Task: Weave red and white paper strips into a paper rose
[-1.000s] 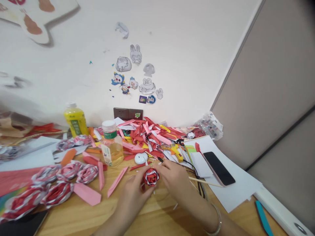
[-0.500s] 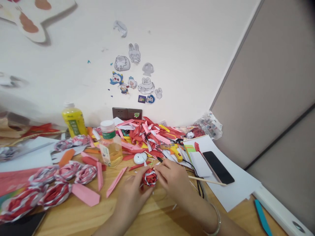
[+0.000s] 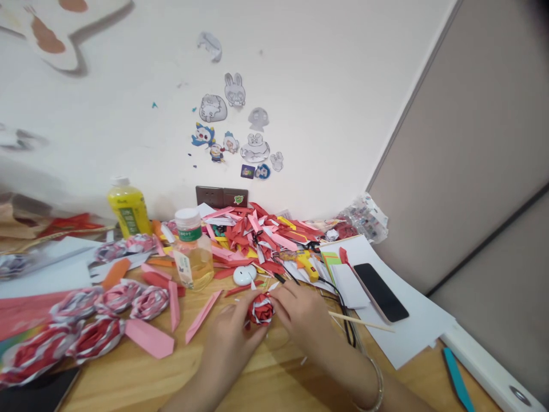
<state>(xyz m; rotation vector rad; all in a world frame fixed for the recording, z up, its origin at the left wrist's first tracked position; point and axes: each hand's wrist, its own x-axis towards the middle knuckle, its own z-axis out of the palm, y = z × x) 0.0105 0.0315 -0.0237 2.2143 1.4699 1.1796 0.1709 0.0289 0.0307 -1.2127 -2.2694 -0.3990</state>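
Observation:
A red and white folded-paper rose sits in my left hand, whose thumb and fingers curl around its left side and underside. My right hand has its fingertips pinched against the rose's right edge; the exact grip is partly hidden. From behind the right hand a thin wooden stick reaches to the right; I cannot tell whether the hand holds it. A white earbud case lies just beyond the left fingers. Long pink folded-paper strips rest to the left.
Several finished paper roses cluster at the left. Behind stand a clear bottle and a yellow drink bottle. Red and pink strips form a pile by the wall. At right are a yellow glue gun, cables and a phone.
The wooden stick's right end has dipped slightly, and my right fingers have shifted a little at the rose. My left hand stays around the rose.

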